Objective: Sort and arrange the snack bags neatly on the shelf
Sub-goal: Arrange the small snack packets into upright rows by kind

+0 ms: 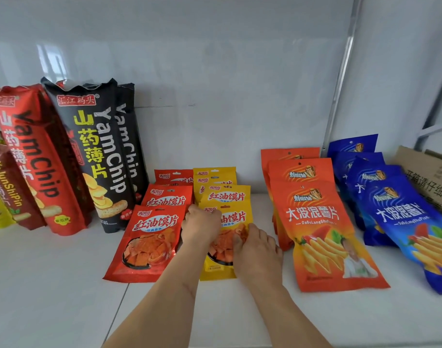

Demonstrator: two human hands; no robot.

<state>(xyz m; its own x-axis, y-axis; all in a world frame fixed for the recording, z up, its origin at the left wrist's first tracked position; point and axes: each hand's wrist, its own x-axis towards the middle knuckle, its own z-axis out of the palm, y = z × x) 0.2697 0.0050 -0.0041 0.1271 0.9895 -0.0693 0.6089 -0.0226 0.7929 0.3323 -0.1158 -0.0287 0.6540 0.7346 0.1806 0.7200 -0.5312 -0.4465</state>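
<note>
Both hands on the near yellow bag (230,268), mid-shelf (51,285). Left hand (201,226) curls fingers over its top left edge; right hand (256,249) grips its right side. Red bags (149,237) just left, orange bags (323,229) right, blue bags (403,217) far right, tall yam chip bags (97,151) left.

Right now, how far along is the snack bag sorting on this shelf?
Mostly done. The tall red bags and black bags stand grouped at the left. The small red bags, orange bags and blue bags each lie in overlapping rows. In hand: the left hand and right hand both rest on the front yellow bag. Left: squaring that bag and the blue row, which fans sideways.
</note>
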